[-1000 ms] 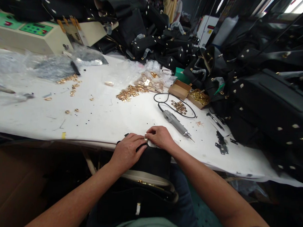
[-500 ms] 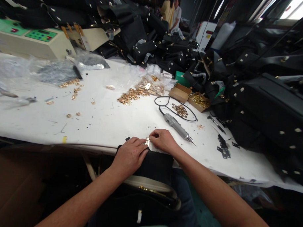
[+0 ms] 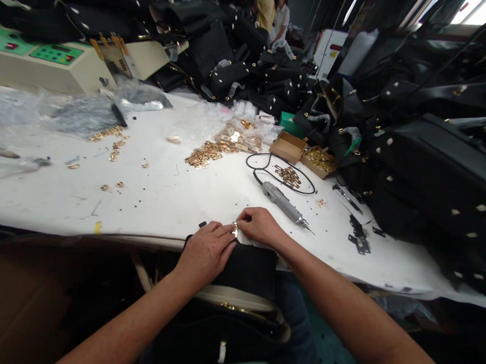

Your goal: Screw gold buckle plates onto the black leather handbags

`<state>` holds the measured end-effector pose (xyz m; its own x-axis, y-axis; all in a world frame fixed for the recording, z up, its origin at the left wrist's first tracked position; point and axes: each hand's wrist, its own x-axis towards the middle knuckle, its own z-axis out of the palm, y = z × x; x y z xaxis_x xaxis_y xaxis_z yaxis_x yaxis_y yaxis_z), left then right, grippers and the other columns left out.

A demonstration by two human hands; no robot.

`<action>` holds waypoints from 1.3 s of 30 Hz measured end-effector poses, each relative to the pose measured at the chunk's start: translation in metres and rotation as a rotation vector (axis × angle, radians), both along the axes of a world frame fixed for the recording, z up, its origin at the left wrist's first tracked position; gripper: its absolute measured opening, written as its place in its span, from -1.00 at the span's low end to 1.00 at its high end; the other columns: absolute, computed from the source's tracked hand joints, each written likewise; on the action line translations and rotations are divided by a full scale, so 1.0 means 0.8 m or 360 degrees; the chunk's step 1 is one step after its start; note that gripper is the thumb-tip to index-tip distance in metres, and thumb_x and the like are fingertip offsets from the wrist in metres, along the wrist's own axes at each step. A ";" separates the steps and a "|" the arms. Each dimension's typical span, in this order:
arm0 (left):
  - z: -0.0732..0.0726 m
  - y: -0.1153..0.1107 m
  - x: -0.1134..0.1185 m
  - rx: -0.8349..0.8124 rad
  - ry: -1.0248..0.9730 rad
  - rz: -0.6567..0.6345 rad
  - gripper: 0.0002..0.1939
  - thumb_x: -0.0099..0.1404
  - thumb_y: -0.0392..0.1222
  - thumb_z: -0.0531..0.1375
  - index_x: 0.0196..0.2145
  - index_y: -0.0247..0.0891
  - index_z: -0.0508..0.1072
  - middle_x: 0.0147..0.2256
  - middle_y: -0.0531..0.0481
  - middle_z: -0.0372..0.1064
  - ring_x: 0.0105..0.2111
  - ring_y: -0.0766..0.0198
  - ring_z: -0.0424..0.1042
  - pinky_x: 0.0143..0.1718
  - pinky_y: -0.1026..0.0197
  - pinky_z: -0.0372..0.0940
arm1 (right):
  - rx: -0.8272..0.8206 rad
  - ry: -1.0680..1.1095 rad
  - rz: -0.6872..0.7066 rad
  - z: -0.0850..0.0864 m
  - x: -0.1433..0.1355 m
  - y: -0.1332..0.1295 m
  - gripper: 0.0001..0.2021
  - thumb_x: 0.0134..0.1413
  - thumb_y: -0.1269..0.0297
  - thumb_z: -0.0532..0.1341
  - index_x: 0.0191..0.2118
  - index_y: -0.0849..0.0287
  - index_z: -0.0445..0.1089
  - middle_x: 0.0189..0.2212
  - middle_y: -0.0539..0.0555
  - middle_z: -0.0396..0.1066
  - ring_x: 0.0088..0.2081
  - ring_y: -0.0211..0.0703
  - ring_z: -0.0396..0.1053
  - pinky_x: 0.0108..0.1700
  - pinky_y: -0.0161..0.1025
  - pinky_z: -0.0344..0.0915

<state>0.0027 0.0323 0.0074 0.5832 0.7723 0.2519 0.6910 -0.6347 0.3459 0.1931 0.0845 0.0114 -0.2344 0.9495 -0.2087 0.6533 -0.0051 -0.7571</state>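
A black handbag point(image 3: 250, 267) with a pale-lined zip opening lies over my lap, its upper edge resting on the table's front edge. My left hand point(image 3: 206, 250) is closed on the bag's flap, fingers together and thumb tucked near the edge. Between both hands sits a small shiny metal clasp plate point(image 3: 235, 230) at the flap's edge. My right hand point(image 3: 258, 225) pinches at this plate with thumb and forefinger; its other fingers curl in. A grey electric screwdriver point(image 3: 284, 202) with its bit pointing right lies just beyond my right hand.
On the white table point(image 3: 178, 201) are loose gold fittings point(image 3: 204, 154), more fittings point(image 3: 288, 176) inside a cable loop, and a box of gold parts point(image 3: 319, 161). Black bags point(image 3: 438, 178) pile up at right and back. A beige machine point(image 3: 71, 70) stands at left.
The right fingertips have shifted slightly over the clasp plate, covering more of its top. The left hand stays on the flap. The whole view has turned a little.
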 end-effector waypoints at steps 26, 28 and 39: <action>-0.050 0.039 -0.020 0.0563 0.0096 -0.0289 -0.64 0.46 0.02 0.02 -0.04 -0.11 0.55 0.06 0.02 0.49 -0.06 0.07 0.48 0.00 -0.01 0.42 | 0.0527 -0.0990 -0.0464 0.022 0.125 -0.002 -0.57 0.10 0.05 0.28 0.06 0.09 0.44 -0.02 0.18 0.43 0.04 0.11 0.31 0.08 0.01 0.22; -0.055 0.040 -0.022 0.0591 0.0109 -0.0301 -0.63 0.45 0.05 0.04 -0.02 -0.12 0.54 0.07 0.03 0.48 -0.02 0.07 0.47 0.03 -0.01 0.42 | 0.0467 -0.0945 -0.0448 0.018 0.133 0.004 -0.61 0.13 0.08 0.24 0.04 0.10 0.44 -0.05 0.17 0.45 0.00 0.08 0.35 0.02 -0.02 0.26; -0.061 0.037 -0.022 0.0520 0.0047 -0.0217 -0.64 0.41 0.10 0.10 0.01 -0.07 0.51 0.08 0.04 0.47 0.03 0.08 0.46 0.05 0.03 0.44 | 0.0197 0.1326 -0.0916 0.055 0.211 0.005 -0.60 0.07 -0.01 0.17 -0.08 0.16 0.33 -0.27 0.10 0.50 -0.32 -0.12 0.49 -0.29 -0.21 0.43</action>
